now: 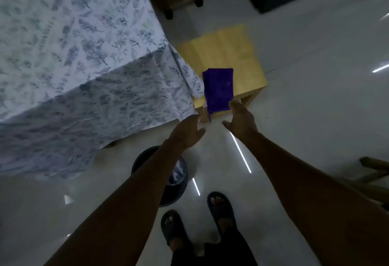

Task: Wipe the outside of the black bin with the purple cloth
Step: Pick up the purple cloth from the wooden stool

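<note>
There's the purple cloth (219,89), folded into a neat rectangle, lying flat at the near left corner of the yellow wooden surface (227,51), its near end drooping just over the edge. And the black bin (179,183), round, upright and open-topped, stands on the floor on the near side of that surface, partly hidden from view.

The cloth (219,89) is laid at the near edge of the stool (227,51), which is set on the floor (315,97) just right of the draped table (63,44). The bin (137,160) is placed on the floor nearer the person, under the left forearm. The right hand (242,120) is held just beside the cloth's near corner.
</note>
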`<action>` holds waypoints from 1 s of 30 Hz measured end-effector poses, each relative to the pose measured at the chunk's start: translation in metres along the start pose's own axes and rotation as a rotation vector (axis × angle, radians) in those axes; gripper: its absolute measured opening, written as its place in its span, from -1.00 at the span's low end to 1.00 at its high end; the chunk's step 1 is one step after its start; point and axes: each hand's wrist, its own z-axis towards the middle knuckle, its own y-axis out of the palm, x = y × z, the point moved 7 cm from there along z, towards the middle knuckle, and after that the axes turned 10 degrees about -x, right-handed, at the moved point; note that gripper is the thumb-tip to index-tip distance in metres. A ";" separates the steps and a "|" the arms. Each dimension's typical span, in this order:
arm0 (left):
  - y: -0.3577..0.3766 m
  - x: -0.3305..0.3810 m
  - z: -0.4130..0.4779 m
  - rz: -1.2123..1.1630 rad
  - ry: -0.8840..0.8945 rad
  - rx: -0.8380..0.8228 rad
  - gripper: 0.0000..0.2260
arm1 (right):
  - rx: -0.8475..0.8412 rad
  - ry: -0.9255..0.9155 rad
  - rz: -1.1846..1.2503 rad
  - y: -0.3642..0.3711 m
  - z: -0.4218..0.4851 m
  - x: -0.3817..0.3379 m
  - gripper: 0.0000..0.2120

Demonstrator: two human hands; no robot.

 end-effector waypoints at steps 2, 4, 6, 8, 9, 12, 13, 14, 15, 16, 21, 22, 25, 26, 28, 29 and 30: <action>0.003 -0.006 0.013 0.006 0.002 -0.003 -0.48 | 0.052 -0.020 0.008 0.007 0.015 0.005 -0.26; 0.006 -0.014 0.023 0.029 -0.011 -0.003 -0.49 | 0.055 -0.029 -0.027 0.016 0.030 0.006 -0.20; 0.008 -0.019 0.033 0.026 -0.013 0.006 -0.50 | 0.047 -0.030 -0.086 0.023 0.049 0.006 -0.13; 0.008 -0.023 0.042 0.032 -0.004 0.024 -0.49 | 0.008 0.003 -0.129 0.029 0.069 0.006 -0.09; 0.008 -0.026 0.046 0.027 -0.006 0.028 -0.49 | -0.010 0.024 -0.145 0.031 0.078 0.005 -0.09; 0.012 -0.033 0.056 0.016 -0.002 0.040 -0.52 | 0.013 0.076 -0.091 0.036 0.094 -0.001 -0.15; 0.013 -0.034 0.058 0.022 0.005 0.041 -0.53 | 0.055 0.095 -0.070 0.037 0.097 -0.003 -0.19; 0.014 -0.036 0.060 0.028 0.014 0.049 -0.54 | 0.110 0.111 -0.061 0.037 0.098 -0.005 -0.23; 0.015 -0.037 0.061 0.035 0.020 0.051 -0.55 | 0.161 0.123 -0.069 0.037 0.098 -0.007 -0.28; 0.017 -0.038 0.064 0.041 0.030 0.049 -0.55 | 0.207 0.131 -0.088 0.036 0.098 -0.009 -0.32; 0.028 -0.047 0.064 0.033 0.039 0.044 -0.52 | 0.316 0.087 -0.118 0.030 0.093 -0.001 -0.52; 0.030 -0.049 0.063 0.029 0.033 0.045 -0.51 | 0.320 0.060 -0.108 0.032 0.091 0.002 -0.54; 0.037 -0.055 0.056 0.028 0.011 0.034 -0.50 | 0.323 0.014 -0.060 0.040 0.079 0.009 -0.60; 0.039 -0.056 0.053 0.024 0.003 0.025 -0.49 | 0.328 0.012 -0.026 0.043 0.073 0.011 -0.62; 0.046 -0.061 0.046 0.005 -0.009 0.013 -0.48 | 0.347 0.009 0.080 0.049 0.055 0.010 -0.67; 0.050 -0.064 0.041 -0.009 -0.014 0.011 -0.48 | 0.355 0.009 0.143 0.055 0.043 0.009 -0.70; 0.055 -0.068 0.036 -0.019 -0.021 0.015 -0.48 | 0.361 0.015 0.208 0.064 0.030 0.008 -0.71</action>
